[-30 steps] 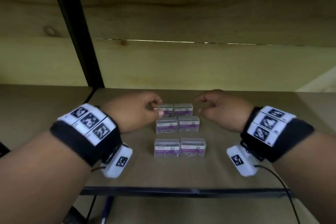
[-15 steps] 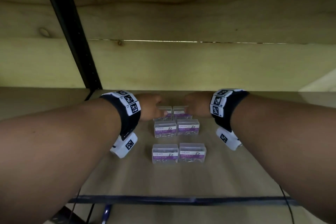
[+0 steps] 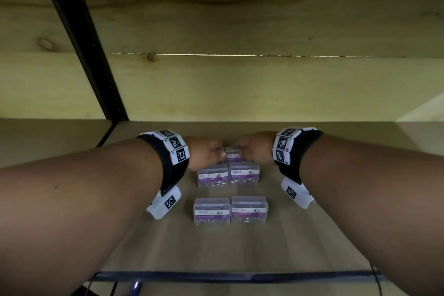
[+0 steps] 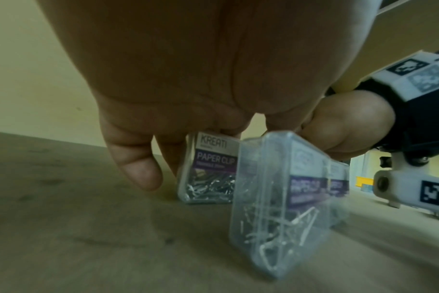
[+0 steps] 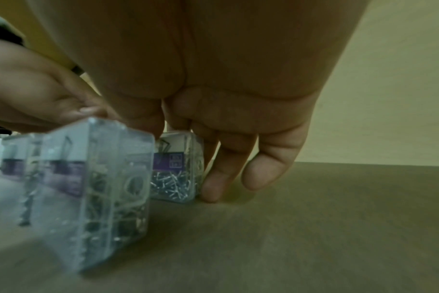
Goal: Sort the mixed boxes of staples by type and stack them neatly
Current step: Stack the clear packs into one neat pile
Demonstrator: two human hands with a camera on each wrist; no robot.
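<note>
Six clear plastic boxes with purple "PAPER CLIP" labels stand in three rows of two on a wooden shelf (image 3: 300, 235). My left hand (image 3: 208, 152) curls round the back left box (image 4: 209, 168), which it hides in the head view. My right hand (image 3: 254, 150) grips the back right box (image 3: 232, 154), fingers down its right side (image 5: 176, 168). The middle pair (image 3: 212, 176) (image 3: 243, 174) stands just in front of both hands. The front pair (image 3: 211, 211) (image 3: 249, 209) stands nearer the shelf edge.
A wooden back wall (image 3: 240, 86) closes the shelf behind the boxes. A black metal upright (image 3: 91, 60) stands at the back left. The shelf's dark front rail (image 3: 228, 276) runs below my forearms. Bare shelf surface lies left and right of the boxes.
Both arms have stretched further back into the shelf. The hands have gone from hovering beside the back row to closing on its two boxes, and now cover most of them.
</note>
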